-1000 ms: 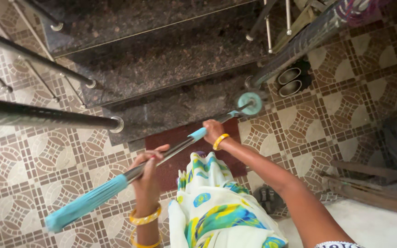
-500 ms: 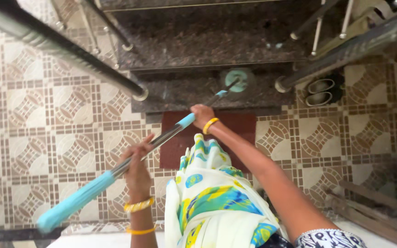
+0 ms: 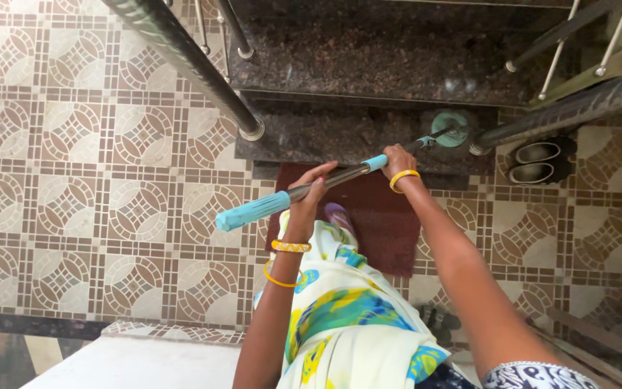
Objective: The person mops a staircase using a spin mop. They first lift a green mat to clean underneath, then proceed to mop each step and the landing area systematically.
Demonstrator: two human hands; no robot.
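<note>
Teal-gripped mop pole (image 3: 311, 189) slants across, head (image 3: 449, 130) on dark granite step (image 3: 368, 137) | L hand (image 3: 309, 196) curled round metal shaft nr end grip | R hand (image 3: 399, 160) closed on shaft further down (yellow bangle at wrist) | maroon doormat (image 3: 383, 223) below, black shoes (image 3: 541, 162) to the right

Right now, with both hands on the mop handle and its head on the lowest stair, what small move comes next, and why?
Probably draw the mop head left along the lowest step. It sits at the step's right end beside the railing post, so the dark stone to its left lies open to it. The left hand and right hand both grip the handle, angled for a sideways pull.
</note>
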